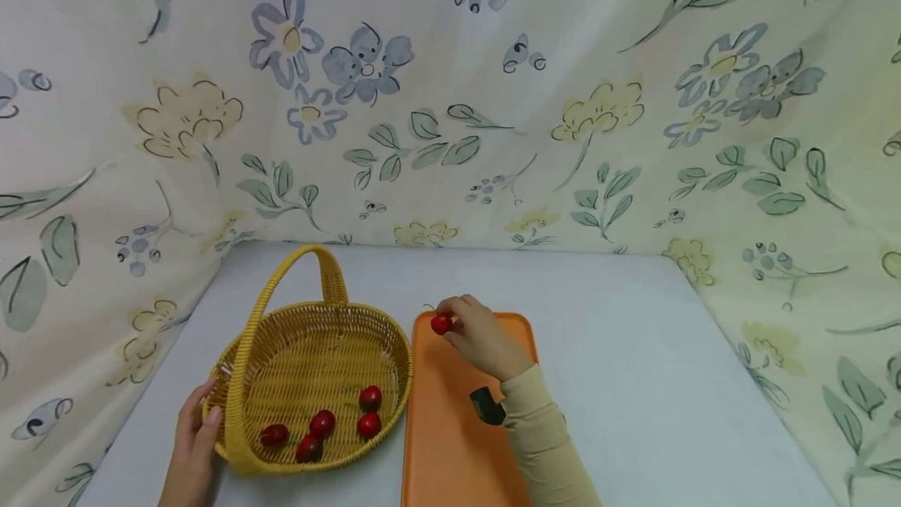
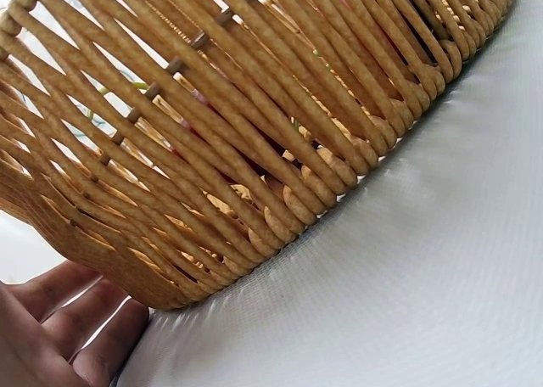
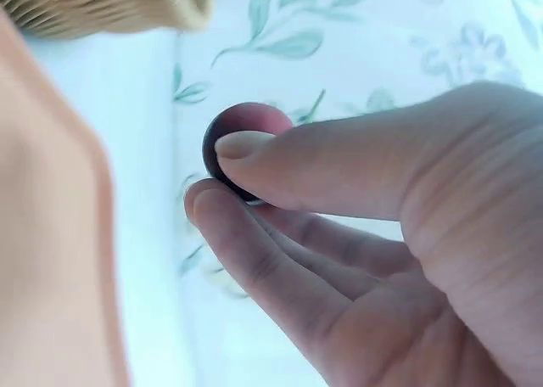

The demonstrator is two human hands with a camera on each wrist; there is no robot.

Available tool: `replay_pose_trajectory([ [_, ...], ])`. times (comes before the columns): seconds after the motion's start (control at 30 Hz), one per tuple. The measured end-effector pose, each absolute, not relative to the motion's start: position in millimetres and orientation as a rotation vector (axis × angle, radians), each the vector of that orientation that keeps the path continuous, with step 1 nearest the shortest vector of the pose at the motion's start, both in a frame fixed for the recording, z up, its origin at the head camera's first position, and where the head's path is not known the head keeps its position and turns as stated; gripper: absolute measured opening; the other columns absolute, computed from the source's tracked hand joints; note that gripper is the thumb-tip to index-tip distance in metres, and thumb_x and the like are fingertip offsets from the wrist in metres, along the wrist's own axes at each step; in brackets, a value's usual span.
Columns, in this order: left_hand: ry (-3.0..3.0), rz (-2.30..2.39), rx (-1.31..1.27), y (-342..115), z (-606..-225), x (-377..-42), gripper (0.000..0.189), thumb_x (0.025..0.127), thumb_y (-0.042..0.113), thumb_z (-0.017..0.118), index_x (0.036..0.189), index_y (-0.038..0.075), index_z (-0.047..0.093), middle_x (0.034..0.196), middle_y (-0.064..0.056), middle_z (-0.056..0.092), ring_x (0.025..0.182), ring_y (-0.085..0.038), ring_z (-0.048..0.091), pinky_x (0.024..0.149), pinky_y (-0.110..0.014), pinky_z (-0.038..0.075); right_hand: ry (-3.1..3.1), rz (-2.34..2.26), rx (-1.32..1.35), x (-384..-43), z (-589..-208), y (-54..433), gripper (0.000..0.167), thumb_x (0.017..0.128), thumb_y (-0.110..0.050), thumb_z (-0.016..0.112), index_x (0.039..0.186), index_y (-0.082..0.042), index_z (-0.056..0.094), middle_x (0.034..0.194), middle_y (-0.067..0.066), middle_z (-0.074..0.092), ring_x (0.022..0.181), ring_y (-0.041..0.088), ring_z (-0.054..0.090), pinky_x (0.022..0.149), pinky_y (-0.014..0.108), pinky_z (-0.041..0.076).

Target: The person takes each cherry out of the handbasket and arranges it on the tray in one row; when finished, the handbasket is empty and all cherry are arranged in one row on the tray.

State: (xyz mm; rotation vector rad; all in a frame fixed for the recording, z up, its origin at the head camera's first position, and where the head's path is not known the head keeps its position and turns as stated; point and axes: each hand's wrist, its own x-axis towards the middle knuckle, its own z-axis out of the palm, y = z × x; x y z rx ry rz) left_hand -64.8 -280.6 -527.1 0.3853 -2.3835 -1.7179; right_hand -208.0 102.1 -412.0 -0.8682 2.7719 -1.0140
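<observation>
A red cherry (image 1: 441,325) with a thin stem is pinched between the thumb and fingers of my right hand (image 1: 481,335), above the far end of the orange tray (image 1: 450,444). In the right wrist view the cherry (image 3: 263,115) shows against thumb and fingertips. My left hand (image 1: 195,436) holds the near left side of the yellow woven basket (image 1: 317,350), by the foot of its tall handle. Close up, the left fingers (image 2: 102,319) touch the basket wall (image 2: 254,124). Several red cherries (image 1: 322,423) lie along the basket's near side.
A dark green tag (image 1: 487,407) or label shows on the tray, partly hidden by the right sleeve (image 1: 542,429). Basket and tray stand side by side on a white table (image 1: 647,382). Floral cloth (image 1: 450,100) hangs around the back and sides.
</observation>
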Motion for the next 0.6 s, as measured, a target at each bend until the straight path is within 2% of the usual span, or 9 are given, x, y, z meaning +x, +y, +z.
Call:
replay_pose_trajectory([
  [0.07, -2.354, -1.792, 0.432, -280.8, -524.1, -64.3, 0.052, 0.106, 0.034, 0.029, 0.154, 0.031, 0.007, 0.158, 0.014, -0.001, 0.142, -0.003, -0.011, 0.116, -0.029, -0.004, 2.766, -1.046, -0.786, -211.1, -421.6, 104.4, 0.029, 0.089, -0.006, 0.067, 0.116, -0.008, 0.058, 0.108, 0.008, 0.059, 0.089, 0.019, 0.064, 0.073, 0.027, 0.053],
  [0.17, -2.295, -1.885, 0.478, -278.2, -519.2, -65.5, 0.053, 0.105, 0.038, 0.029, 0.153, 0.034, 0.007, 0.16, 0.012, -0.008, 0.143, -0.02, -0.022, 0.112, -0.051, -0.014, 2.772, -1.032, -0.719, -216.3, -435.1, 104.5, 0.027, 0.09, -0.015, 0.068, 0.115, -0.009, 0.06, 0.105, 0.005, 0.061, 0.09, 0.017, 0.063, 0.072, 0.025, 0.052],
  [0.3, -2.276, -1.921, 0.491, -278.0, -519.7, -66.2, 0.052, 0.105, 0.04, 0.03, 0.152, 0.039, 0.008, 0.159, 0.015, -0.01, 0.142, -0.017, -0.024, 0.112, -0.049, -0.015, 2.777, -1.003, -0.705, -223.0, -454.5, 99.3, 0.022, 0.089, -0.022, 0.069, 0.107, -0.012, 0.063, 0.098, 0.0, 0.065, 0.085, 0.013, 0.062, 0.071, 0.025, 0.051],
  [0.4, -2.269, -1.951, 0.508, -279.4, -519.9, -65.7, 0.052, 0.104, 0.041, 0.03, 0.151, 0.04, 0.008, 0.159, 0.014, -0.014, 0.141, -0.019, -0.025, 0.11, -0.053, -0.015, 2.772, -0.999, -0.7, -226.3, -467.9, 93.5, 0.018, 0.088, -0.025, 0.07, 0.101, -0.013, 0.064, 0.092, -0.002, 0.066, 0.08, 0.011, 0.061, 0.07, 0.026, 0.05],
  [0.6, -2.263, -1.975, 0.529, -280.0, -521.1, -66.1, 0.052, 0.104, 0.042, 0.031, 0.151, 0.041, 0.008, 0.159, 0.013, -0.016, 0.141, -0.02, -0.025, 0.11, -0.055, -0.015, 2.785, -0.987, -0.66, -229.5, -485.5, 85.1, 0.022, 0.089, -0.03, 0.069, 0.102, -0.014, 0.064, 0.088, -0.003, 0.063, 0.079, 0.01, 0.057, 0.072, 0.028, 0.049],
])
